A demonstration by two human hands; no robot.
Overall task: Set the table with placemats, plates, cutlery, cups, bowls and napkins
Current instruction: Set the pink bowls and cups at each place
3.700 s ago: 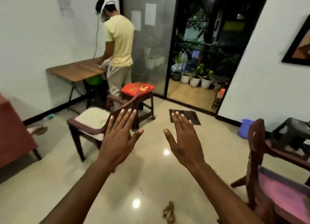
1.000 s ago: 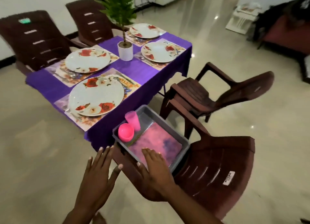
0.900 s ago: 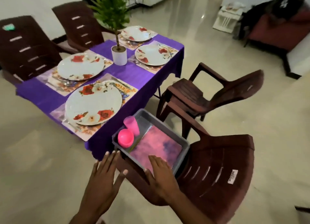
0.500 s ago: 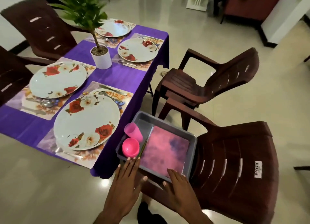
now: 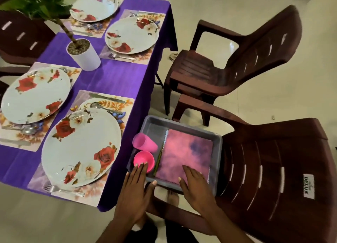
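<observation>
Both hands have come forward since half a second ago, and now reach over the near rim of the tray. From 7 to 12 o'clock runs the table (image 5: 116, 78) under its purple cloth, its right edge lying just beside the tray and its near corner hanging at about 6 o'clock. At 4 o'clock stands the near chair (image 5: 269, 170) with the tray across its arms; a second chair (image 5: 228, 60) is at 1 o'clock, and bare floor (image 5: 310, 97) lies open between and beyond them. Four flowered plates sit on placemats with cutlery beside them, the nearest plate (image 5: 80, 151) at 8 o'clock; a potted plant (image 5: 83, 55) stands at 10 o'clock. The grey tray (image 5: 217, 162) holds a pink napkin (image 5: 184, 151), a pink cup (image 5: 144, 144) on its side and a pink bowl (image 5: 144, 160), all against its left wall. The left hand (image 5: 135, 193) is spread flat, fingertips touching the bowl's near rim. The right hand (image 5: 197, 188) lies flat, fingers straight, on the napkin's near edge.
</observation>
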